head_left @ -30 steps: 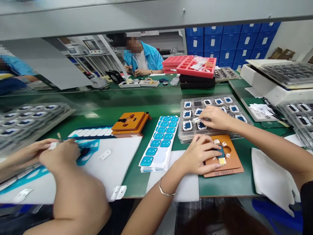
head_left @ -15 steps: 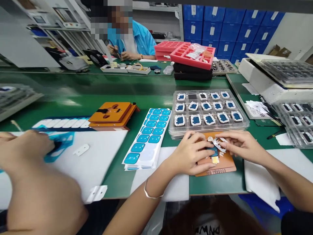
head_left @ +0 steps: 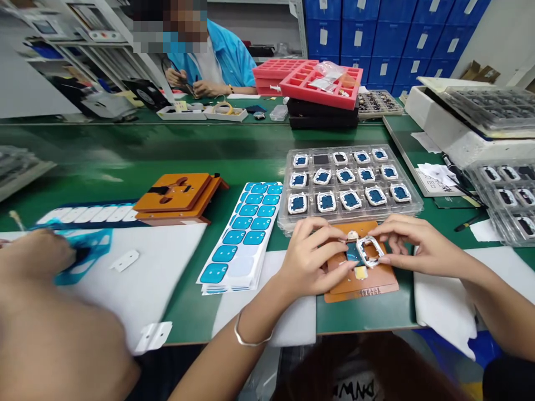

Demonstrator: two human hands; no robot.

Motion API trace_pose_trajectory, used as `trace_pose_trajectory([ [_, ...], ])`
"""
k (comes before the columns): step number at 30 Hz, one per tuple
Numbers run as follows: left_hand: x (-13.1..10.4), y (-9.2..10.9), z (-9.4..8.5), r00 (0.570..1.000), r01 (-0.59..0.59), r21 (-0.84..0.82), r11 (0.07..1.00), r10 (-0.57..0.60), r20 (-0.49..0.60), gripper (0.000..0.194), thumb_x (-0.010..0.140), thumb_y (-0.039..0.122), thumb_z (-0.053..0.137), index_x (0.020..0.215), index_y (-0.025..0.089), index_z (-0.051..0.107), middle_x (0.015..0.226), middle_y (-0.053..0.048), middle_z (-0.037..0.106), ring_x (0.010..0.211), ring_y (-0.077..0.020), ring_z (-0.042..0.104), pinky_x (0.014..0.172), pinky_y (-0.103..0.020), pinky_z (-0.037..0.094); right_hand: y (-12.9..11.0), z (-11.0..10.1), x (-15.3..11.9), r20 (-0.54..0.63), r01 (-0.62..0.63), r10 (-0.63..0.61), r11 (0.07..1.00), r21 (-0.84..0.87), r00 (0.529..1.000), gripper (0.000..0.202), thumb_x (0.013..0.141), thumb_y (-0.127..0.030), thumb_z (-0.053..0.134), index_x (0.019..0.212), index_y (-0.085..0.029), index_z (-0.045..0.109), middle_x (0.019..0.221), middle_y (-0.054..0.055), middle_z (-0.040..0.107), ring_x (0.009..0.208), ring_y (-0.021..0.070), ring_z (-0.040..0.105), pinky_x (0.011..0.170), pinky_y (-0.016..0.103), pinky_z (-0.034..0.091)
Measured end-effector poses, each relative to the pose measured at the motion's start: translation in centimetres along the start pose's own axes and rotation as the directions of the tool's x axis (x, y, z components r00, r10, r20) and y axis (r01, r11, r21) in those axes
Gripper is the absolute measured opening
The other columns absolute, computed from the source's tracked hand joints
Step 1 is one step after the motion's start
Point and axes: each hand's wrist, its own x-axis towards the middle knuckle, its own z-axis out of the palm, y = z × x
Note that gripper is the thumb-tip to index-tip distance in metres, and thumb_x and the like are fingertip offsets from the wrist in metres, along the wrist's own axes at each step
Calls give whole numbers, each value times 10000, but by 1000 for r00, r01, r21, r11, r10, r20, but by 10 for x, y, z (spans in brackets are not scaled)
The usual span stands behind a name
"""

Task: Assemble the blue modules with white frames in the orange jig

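A white, rounded-square watch-like frame (head_left: pixel 363 257) is gripped along its right side between the thumb and fingers of my right hand (head_left: pixel 403 242). Orange shows through its opening. Just left of it, my left hand (head_left: pixel 320 259) has its thumb and fingertips at the edge of a dark blue square piece (head_left: pixel 353 252). The frame's left side adjoins or overlaps that piece; I cannot tell which. Both parts are above an orange jig plate (head_left: pixel 382 283) with printed characters. A small yellow-and-white square (head_left: pixel 360 273) is on the plate near my left thumb.
Behind my hands stands a clear compartment tray (head_left: pixel 284 218) of similar frames with blue centres. Blue sticker sheets (head_left: pixel 225 254) and an orange block fixture (head_left: pixel 178 192) lie leftward. A co-worker's blurred arm (head_left: pixel 54 317) reaches in at left; another person (head_left: pixel 229 53) sits opposite.
The white frame has turned from a tilted pose to show its full opening. My left fingers have shifted, uncovering more of the blue piece. The whole view has moved slightly.
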Motion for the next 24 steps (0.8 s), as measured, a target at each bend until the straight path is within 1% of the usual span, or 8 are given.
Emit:
trace_pose_trajectory([
  [3, 0, 0, 0, 1000, 9, 8, 1000, -9, -17, 132, 855, 316, 671, 841, 185, 658, 912, -56, 735, 889, -225, 539, 775, -396, 459, 6, -2, 3, 8, 77, -77, 995, -66, 997, 176, 864, -345, 688, 983, -219, 720, 1086, 80, 643, 790, 137, 621, 574, 230, 497],
  [5, 1, 1, -1, 1000, 1, 12, 1000, -1, -12, 122, 852, 305, 672, 832, 185, 656, 902, -54, 734, 889, -225, 538, 773, -395, 461, 8, -2, 4, 31, 102, -99, 992, -81, 995, 147, 871, -345, 680, 924, -213, 717, 1108, 84, 654, 875, 168, 646, 620, 246, 522],
  [9, 1, 1, -1, 1000, 2, 12, 1000, -2, -12, 105, 840, 282, 685, 824, 182, 657, 889, -49, 736, 888, -226, 537, 771, -396, 460, 6, -1, 2, 32, 145, -143, 983, -115, 989, 158, 870, -341, 691, 973, -223, 712, 1117, 81, 664, 1008, 202, 655, 840, 315, 556],
  [14, 1, 2, -1, 999, 16, 23, 1000, -15, -31, 75, 824, 244, 693, 802, 184, 655, 863, -38, 736, 863, -216, 538, 758, -388, 464, 6, -2, 1, 46, 178, -173, 973, -148, 984, 241, 843, -330, 727, 1066, -239, 716, 1198, 77, 662, 1081, 213, 655, 898, 319, 557],
  [16, 1, 1, -1, 999, 23, 30, 999, -22, -46, 44, 837, 193, 663, 795, 180, 656, 856, -37, 737, 851, -211, 545, 746, -383, 465, 8, 0, 1, 17, 191, -191, 969, -157, 981, 256, 845, -318, 724, 1088, -237, 712, 1204, 80, 669, 1080, 216, 663, 878, 319, 568],
  [19, 1, 0, 0, 996, 66, 44, 997, -63, -63, 117, 877, 115, 582, 834, 176, 671, 864, -41, 741, 842, -203, 557, 743, -378, 471, 9, 9, 3, -44, 237, -248, 955, -179, 968, 259, 851, -307, 718, 1093, -214, 704, 1163, 92, 696, 1041, 214, 680, 869, 334, 571],
  [21, 0, -1, 1, 993, 104, 53, 993, -100, -64, 145, 898, 109, 553, 858, 175, 675, 867, -45, 740, 845, -202, 563, 745, -378, 478, 9, 16, 5, -93, 270, -294, 939, -213, 951, 251, 848, -308, 722, 1076, -205, 703, 1138, 97, 712, 1017, 216, 684, 876, 359, 560],
  [24, 1, -1, 1, 988, 150, 42, 988, -148, -55, 97, 893, 149, 583, 860, 180, 669, 863, -43, 738, 846, -204, 576, 762, -386, 488, 7, 25, 7, -146, 294, -339, 919, -263, 930, 233, 847, -325, 722, 1045, -205, 703, 1107, 103, 728, 946, 218, 688, 830, 385, 539],
])
